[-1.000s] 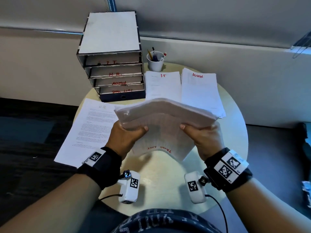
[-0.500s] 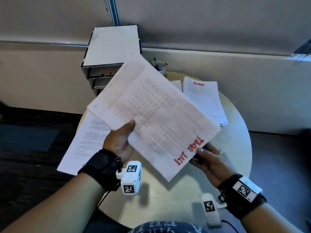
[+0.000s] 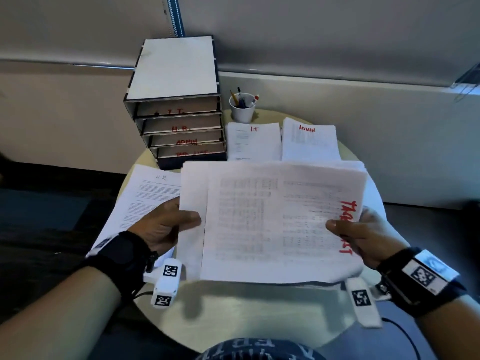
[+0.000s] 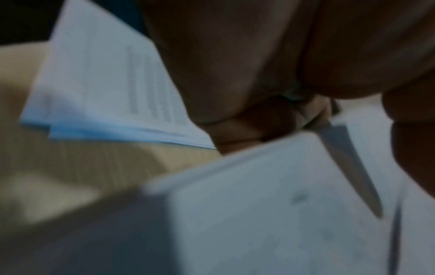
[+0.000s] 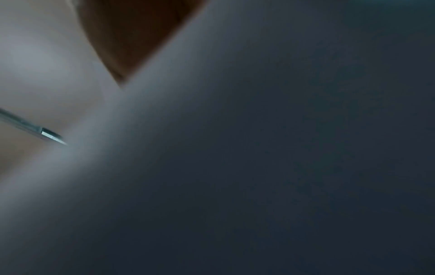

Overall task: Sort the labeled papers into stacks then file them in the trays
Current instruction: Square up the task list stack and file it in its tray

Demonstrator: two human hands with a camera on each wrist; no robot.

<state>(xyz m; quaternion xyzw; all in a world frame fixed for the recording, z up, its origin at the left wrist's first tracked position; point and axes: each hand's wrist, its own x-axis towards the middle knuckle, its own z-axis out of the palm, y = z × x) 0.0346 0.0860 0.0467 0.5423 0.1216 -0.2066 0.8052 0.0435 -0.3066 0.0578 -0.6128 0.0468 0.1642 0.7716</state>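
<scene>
I hold a thick stack of printed papers (image 3: 270,224) marked TASK LIST in red, lifted above the round table (image 3: 249,313). My left hand (image 3: 168,227) grips its left edge with the thumb on top. My right hand (image 3: 363,232) grips the right edge over the red label. The left wrist view shows the stack's underside (image 4: 282,204) and my curled fingers (image 4: 247,130). Paper fills the right wrist view (image 5: 259,148). A dark tray unit (image 3: 179,120) with slots labelled I.T., H.R., ADMIN and TASK LIST stands at the table's back left.
An H.R. stack (image 3: 145,201) lies at the left of the table, partly under my left hand. An I.T. stack (image 3: 254,144) and an ADMIN stack (image 3: 309,144) lie at the back. A white cup of pens (image 3: 242,107) stands beside the trays.
The stack was bent between both hands, then tilted up and turned. Now it lies flatter and sideways, with the red label at the right under my right thumb.
</scene>
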